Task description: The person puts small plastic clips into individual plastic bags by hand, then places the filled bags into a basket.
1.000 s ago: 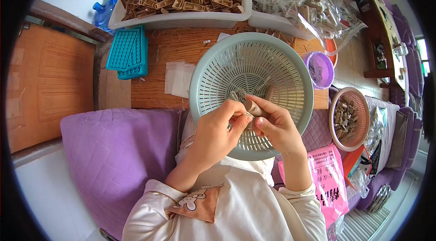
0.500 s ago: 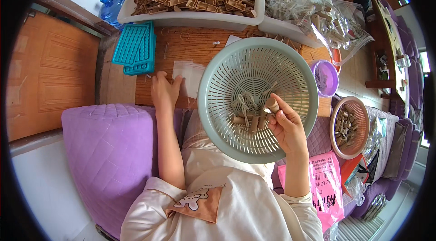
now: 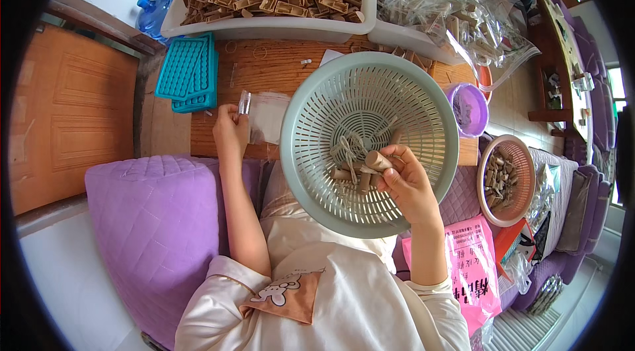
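My left hand [image 3: 231, 129] pinches a small clear plastic bag [image 3: 245, 102] above the wooden table, beside several flat clear bags [image 3: 270, 118]. In my right hand [image 3: 411, 186] is a tan cylindrical piece [image 3: 378, 160], held between thumb and fingers over the grey-green plastic basket [image 3: 289, 133]. The basket rests on my lap against the table. Inside it lie several similar tan pieces [image 3: 364, 184] and a tangle of pale cords [image 3: 349, 149]. My right palm and its lower fingers are partly hidden.
Teal trays [image 3: 188, 73] are stacked at the table's left. Behind stand a white bin [image 3: 331, 32] of brown plastic parts and another with clear bags [image 3: 456, 14]. To the right are a purple bucket [image 3: 477, 110], a pink basket [image 3: 527, 182] and a pink bag [image 3: 473, 265].
My left hand has closed and lifted a small clear bag upright. My right hand has lowered slightly leftward with the tan piece, which has tilted. The whole view has shifted a little.
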A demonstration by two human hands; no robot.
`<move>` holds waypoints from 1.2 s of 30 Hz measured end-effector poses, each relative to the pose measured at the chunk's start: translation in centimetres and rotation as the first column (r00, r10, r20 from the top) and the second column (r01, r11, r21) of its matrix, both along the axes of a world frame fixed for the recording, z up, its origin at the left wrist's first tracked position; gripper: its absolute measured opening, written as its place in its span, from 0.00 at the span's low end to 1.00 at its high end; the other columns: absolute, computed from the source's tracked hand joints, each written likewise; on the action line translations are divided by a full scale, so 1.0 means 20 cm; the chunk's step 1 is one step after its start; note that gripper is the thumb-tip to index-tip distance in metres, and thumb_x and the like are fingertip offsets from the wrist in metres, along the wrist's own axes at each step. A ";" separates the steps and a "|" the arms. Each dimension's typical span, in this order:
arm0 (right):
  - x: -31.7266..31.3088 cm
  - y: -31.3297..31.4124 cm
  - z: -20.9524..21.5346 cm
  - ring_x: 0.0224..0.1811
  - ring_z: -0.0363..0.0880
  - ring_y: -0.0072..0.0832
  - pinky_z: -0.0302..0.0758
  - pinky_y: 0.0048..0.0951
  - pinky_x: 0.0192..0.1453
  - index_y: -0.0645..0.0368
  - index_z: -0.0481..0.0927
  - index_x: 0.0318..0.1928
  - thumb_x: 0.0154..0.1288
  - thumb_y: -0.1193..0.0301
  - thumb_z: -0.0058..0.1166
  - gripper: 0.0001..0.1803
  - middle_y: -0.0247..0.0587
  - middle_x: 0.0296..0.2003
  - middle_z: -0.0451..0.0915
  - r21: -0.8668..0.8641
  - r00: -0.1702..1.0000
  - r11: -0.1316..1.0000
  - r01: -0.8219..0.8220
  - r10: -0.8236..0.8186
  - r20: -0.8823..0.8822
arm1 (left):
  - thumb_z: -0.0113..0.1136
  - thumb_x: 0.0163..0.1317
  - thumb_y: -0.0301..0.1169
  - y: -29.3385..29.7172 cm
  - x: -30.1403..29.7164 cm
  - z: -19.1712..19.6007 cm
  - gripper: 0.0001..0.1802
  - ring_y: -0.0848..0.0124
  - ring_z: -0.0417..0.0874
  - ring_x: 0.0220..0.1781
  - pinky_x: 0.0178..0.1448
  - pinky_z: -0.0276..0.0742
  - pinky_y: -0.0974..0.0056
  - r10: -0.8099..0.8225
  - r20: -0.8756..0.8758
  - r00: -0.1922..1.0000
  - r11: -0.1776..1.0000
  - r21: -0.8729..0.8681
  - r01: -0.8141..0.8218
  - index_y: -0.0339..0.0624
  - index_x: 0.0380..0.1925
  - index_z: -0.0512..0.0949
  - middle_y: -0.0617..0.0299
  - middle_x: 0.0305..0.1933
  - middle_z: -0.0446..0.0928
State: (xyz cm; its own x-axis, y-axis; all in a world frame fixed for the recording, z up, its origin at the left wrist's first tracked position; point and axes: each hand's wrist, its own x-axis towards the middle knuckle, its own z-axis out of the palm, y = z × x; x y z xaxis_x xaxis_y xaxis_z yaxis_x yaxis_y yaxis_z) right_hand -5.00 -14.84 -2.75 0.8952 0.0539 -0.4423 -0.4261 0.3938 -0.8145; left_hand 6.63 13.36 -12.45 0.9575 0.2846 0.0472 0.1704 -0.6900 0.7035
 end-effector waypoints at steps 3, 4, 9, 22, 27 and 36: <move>0.01 -0.02 -0.03 0.32 0.69 0.17 0.70 0.20 0.39 0.64 0.64 0.46 0.63 0.78 0.42 0.10 0.37 0.37 0.73 0.019 0.994 0.998 -0.063 0.061 0.090 | 0.56 0.50 0.25 0.00 0.00 0.02 0.05 0.64 0.77 0.26 0.32 0.70 0.63 -0.031 -0.058 0.998 0.999 -0.033 0.029 0.34 0.26 0.74 0.53 0.23 0.75; 0.01 -0.02 -0.02 0.32 0.69 0.17 0.70 0.19 0.39 0.63 0.65 0.46 0.63 0.78 0.42 0.10 0.36 0.36 0.72 0.009 0.993 0.998 -0.069 0.068 0.097 | 0.55 0.50 0.25 0.01 0.00 0.02 0.06 0.66 0.76 0.25 0.31 0.70 0.64 -0.090 -0.063 0.994 0.996 -0.026 0.088 0.33 0.26 0.74 0.54 0.22 0.75; 0.02 0.00 -0.01 0.33 0.70 0.17 0.70 0.19 0.40 0.63 0.65 0.45 0.63 0.78 0.42 0.10 0.35 0.36 0.72 -0.030 0.990 0.995 -0.099 0.101 0.100 | 0.51 0.60 0.32 0.08 0.03 -0.16 0.11 0.75 0.77 0.32 0.36 0.70 0.70 -0.202 -0.236 0.951 0.883 -0.463 0.072 0.33 0.30 0.76 0.60 0.28 0.78; 0.00 -0.01 -0.03 0.35 0.70 0.17 0.70 0.18 0.41 0.62 0.65 0.45 0.63 0.79 0.42 0.10 0.36 0.38 0.72 -0.053 0.989 0.991 -0.122 0.126 0.077 | 0.51 0.61 0.34 0.04 0.00 -0.09 0.14 0.73 0.74 0.42 0.48 0.69 0.69 -0.237 -0.290 0.927 0.819 -0.573 0.030 0.32 0.38 0.73 0.62 0.37 0.76; -0.01 -0.02 -0.04 0.35 0.70 0.17 0.70 0.18 0.41 0.63 0.66 0.45 0.63 0.79 0.42 0.10 0.36 0.38 0.72 -0.036 0.989 0.992 -0.120 0.123 0.077 | 0.56 0.52 0.28 -0.07 -0.01 0.08 0.07 0.56 0.75 0.27 0.36 0.68 0.60 -0.010 -0.116 0.993 0.999 0.040 0.014 0.34 0.25 0.73 0.51 0.22 0.74; -0.01 0.00 -0.04 0.35 0.70 0.17 0.70 0.19 0.41 0.64 0.66 0.45 0.63 0.78 0.43 0.10 0.36 0.38 0.73 -0.023 0.992 0.994 -0.106 0.108 0.068 | 0.56 0.54 0.34 -0.02 0.04 0.04 0.11 0.61 0.77 0.36 0.38 0.69 0.63 -0.049 -0.327 0.944 0.984 -0.177 -0.010 0.36 0.26 0.75 0.49 0.35 0.75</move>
State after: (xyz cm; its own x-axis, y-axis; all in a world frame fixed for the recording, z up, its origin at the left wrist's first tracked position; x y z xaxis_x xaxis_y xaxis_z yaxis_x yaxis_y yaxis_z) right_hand -5.16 -14.88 -3.49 0.9131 0.1429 -0.3819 -0.4077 0.3327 -0.8503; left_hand 7.48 12.89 -11.75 0.9163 0.2413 -0.3196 0.4004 -0.5672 0.7197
